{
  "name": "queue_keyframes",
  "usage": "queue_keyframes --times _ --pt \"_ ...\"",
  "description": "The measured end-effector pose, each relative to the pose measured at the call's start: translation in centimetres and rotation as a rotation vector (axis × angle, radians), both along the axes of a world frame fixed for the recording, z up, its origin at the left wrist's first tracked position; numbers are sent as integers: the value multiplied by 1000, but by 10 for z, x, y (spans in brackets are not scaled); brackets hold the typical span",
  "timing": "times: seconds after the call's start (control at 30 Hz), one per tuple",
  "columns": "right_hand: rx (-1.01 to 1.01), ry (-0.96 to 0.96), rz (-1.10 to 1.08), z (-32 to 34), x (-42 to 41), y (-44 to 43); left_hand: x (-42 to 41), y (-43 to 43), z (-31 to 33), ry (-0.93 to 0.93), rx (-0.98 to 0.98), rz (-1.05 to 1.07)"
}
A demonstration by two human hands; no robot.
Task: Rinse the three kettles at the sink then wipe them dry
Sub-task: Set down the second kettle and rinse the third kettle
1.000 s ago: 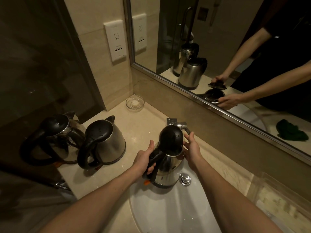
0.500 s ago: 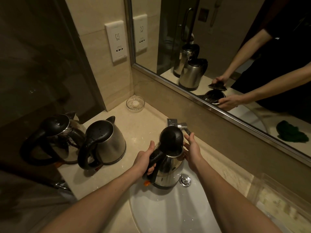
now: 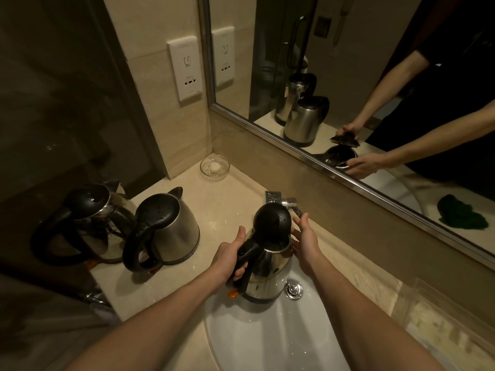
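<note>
Here, the white sink [image 3: 267,344] has lots of open room near the person. At its far rim, by the drain knob [image 3: 293,289], stands a shiny kettle [image 3: 267,271] with its black lid [image 3: 272,223] up. The left hand [image 3: 229,257] is wrapped tight around the kettle's black handle. The right hand [image 3: 305,243] is open with flat fingers, right beside the kettle's top edge; I cannot tell if it touches. Behind the lid is the tap [image 3: 288,203]. On the left counter [image 3: 219,210], two more kettles [image 3: 167,231] [image 3: 88,220] stand side by side. Farther back, a glass dish [image 3: 215,167] sits in the corner under the mirror [image 3: 375,76].
</note>
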State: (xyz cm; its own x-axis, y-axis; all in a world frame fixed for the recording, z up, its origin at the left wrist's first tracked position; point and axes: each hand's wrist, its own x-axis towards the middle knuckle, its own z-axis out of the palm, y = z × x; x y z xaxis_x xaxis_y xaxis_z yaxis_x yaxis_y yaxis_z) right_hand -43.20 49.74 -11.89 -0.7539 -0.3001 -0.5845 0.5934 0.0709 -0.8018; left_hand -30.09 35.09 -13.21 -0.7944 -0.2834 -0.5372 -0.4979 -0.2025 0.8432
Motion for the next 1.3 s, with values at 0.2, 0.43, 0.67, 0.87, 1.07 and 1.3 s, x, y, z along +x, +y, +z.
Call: queue_keyframes --times 0.2,0.43,0.67,0.87,1.07,1.3 --pt "-4 -2 -10 4 1 0 0 0 1 4 -1 1" --pt "2 -7 -21 2 0 -1 0 0 1 12 10 5" --pt "17 -38 -28 0 -1 -2 -2 0 -3 9 0 -3" --pt "50 0 -74 -9 -4 -5 -3 0 -3 -2 -2 -10" --pt "70 -20 -79 -10 -5 -3 -4 1 0 -20 -8 -15" --pt "70 -25 -93 -15 -10 -3 -7 -1 -3 -3 4 -25"
